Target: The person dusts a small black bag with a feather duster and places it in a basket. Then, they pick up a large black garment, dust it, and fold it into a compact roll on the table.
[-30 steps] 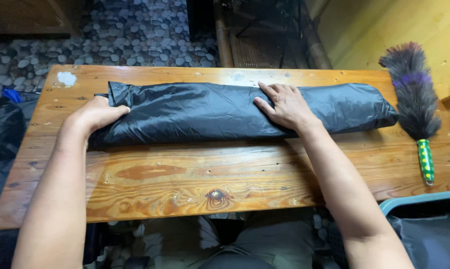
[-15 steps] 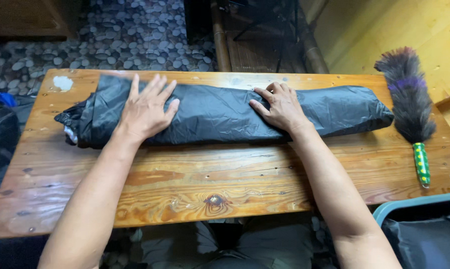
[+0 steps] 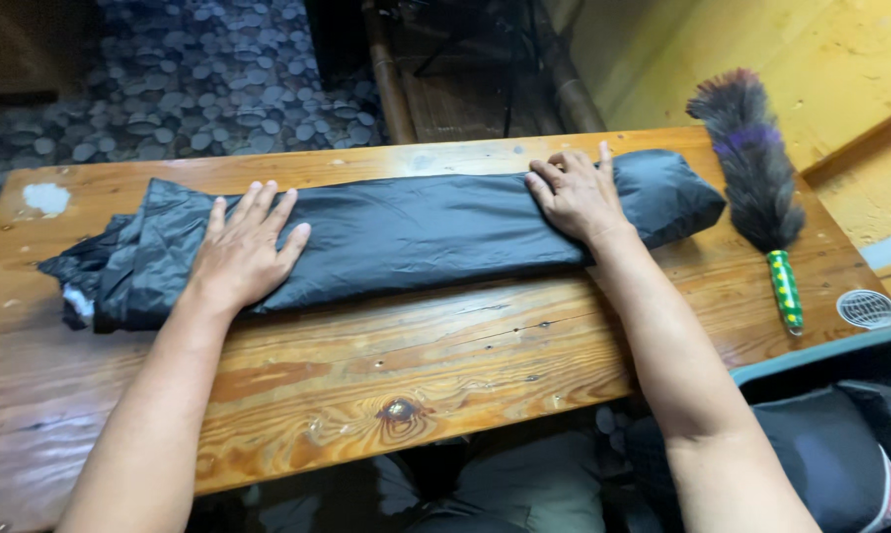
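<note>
A long folded black plastic sheet (image 3: 416, 232) lies lengthwise across a wooden table (image 3: 386, 355). My left hand (image 3: 243, 247) rests flat on its left part, fingers spread. Near the right end of the sheet, my right hand (image 3: 576, 195) presses down palm-first with fingers apart. The left end of the sheet is crumpled and bunched, with a bit of white showing at its tip.
A feather duster (image 3: 756, 188) with dark and purple feathers and a green patterned handle lies at the table's right end. A small round disc (image 3: 866, 308) sits by the right edge. A pebble-patterned floor lies beyond the table. A dark bag (image 3: 840, 434) is at lower right.
My left hand slid from the sheet's left end onto its top and now lies flat. My right hand moved further right along the sheet. The view shifted left.
</note>
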